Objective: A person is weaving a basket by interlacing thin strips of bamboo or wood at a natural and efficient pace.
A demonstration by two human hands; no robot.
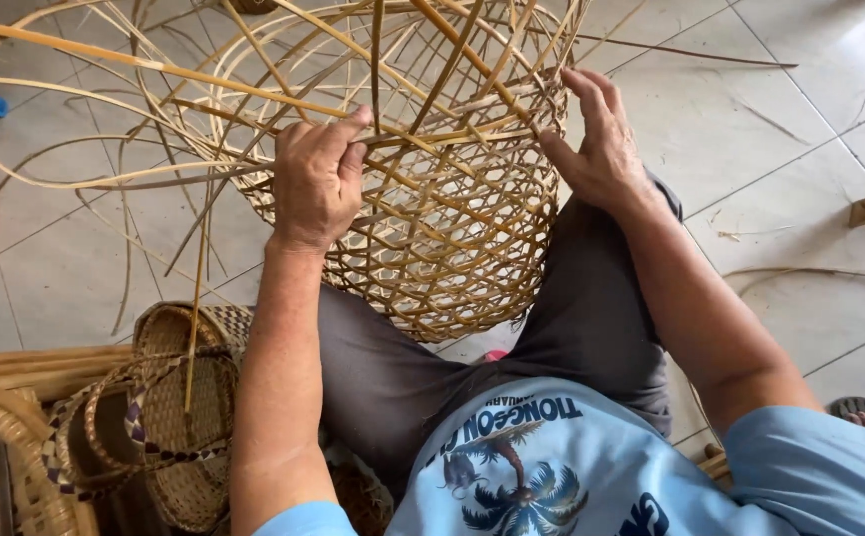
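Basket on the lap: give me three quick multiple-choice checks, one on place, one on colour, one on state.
1. Where does the basket rest?
A on the person's legs
B on a table
C on a chair

2. What colour is the shirt?
A red
B light blue
C black

3. What is the left hand doing?
A hanging free
B pinching strips at the basket's edge
C holding a knife

Answers: 1 A, it sits over the grey trousers. 2 B, the cloth is pale blue. 3 B, thumb and fingers close on strips while the right hand braces the basket's side.
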